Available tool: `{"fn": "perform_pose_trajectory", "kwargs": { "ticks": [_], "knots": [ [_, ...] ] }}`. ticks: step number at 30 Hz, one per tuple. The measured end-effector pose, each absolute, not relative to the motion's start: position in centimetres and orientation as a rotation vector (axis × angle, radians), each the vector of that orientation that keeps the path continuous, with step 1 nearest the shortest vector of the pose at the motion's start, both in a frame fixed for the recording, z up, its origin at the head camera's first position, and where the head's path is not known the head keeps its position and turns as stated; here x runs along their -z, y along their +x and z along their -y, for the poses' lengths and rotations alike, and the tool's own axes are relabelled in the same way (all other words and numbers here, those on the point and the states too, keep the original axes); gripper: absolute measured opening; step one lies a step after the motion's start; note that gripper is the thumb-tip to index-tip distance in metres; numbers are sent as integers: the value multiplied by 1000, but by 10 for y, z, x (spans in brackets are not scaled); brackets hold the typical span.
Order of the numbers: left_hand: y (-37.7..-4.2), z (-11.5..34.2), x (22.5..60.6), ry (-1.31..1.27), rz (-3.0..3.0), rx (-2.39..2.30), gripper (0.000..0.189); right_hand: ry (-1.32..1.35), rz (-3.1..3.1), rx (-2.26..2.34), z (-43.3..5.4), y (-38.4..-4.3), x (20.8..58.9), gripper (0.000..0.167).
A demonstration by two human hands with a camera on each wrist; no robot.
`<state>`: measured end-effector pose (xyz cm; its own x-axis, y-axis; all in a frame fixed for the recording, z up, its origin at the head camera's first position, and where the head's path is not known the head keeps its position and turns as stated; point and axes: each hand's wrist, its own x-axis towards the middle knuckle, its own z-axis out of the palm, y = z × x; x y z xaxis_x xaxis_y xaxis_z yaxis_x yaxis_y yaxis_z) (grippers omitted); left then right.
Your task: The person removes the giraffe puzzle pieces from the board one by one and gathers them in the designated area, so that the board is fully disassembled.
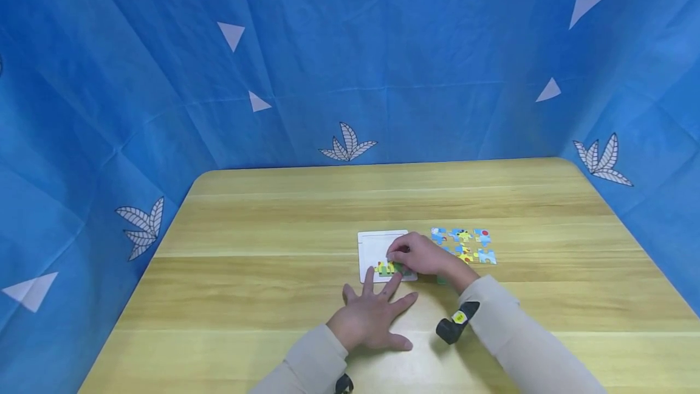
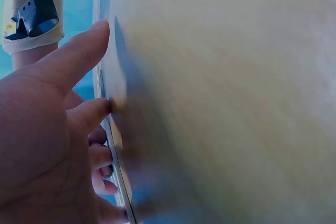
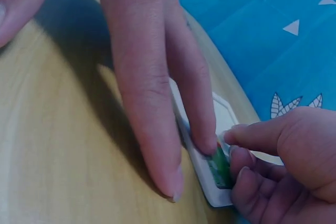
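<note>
A white puzzle tray (image 1: 377, 242) lies on the table, with yellow and green jigsaw pieces (image 1: 384, 269) along its near edge. Over the tray's right part, my right hand (image 1: 423, 254) has its fingers curled and seems to pinch a small puzzle piece, mostly hidden by the fingertips. My left hand (image 1: 372, 318) is spread, palm down, just in front. One of its fingertips touches the green piece (image 3: 220, 169) inside the tray in the right wrist view, while another finger reaches down by the tray's side. The left wrist view shows the left thumb (image 2: 86, 51) straight.
Loose jigsaw pieces (image 1: 485, 256), blue and yellow, lie in rows right of the tray; the right forearm partly covers this group. Beneath everything is a wooden table (image 1: 246, 230), and a blue patterned cloth (image 1: 295, 65) hangs behind and beside it.
</note>
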<state>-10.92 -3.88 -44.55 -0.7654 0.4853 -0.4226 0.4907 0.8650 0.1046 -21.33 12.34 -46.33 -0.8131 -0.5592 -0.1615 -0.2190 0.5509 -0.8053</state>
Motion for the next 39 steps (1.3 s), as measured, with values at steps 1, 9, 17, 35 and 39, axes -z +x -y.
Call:
{"fn": "perform_pose_trajectory", "kwargs": {
  "ticks": [1,9,17,35,39],
  "knots": [
    [-109,39,445,718,-2593,21,80,-638,-2375,1159,-124,-214,462,17],
    [-110,38,442,721,-2581,10,79,-634,-2294,1150,-125,-216,458,20],
    [-109,38,442,719,-2582,6,79,-637,-2277,1143,-125,-216,459,18],
    [-109,39,441,716,-2588,14,79,-638,-2310,1152,-121,-213,462,11],
    [-109,39,442,719,-2590,10,79,-653,-2298,1162,-121,-212,463,6]
  ]
}}
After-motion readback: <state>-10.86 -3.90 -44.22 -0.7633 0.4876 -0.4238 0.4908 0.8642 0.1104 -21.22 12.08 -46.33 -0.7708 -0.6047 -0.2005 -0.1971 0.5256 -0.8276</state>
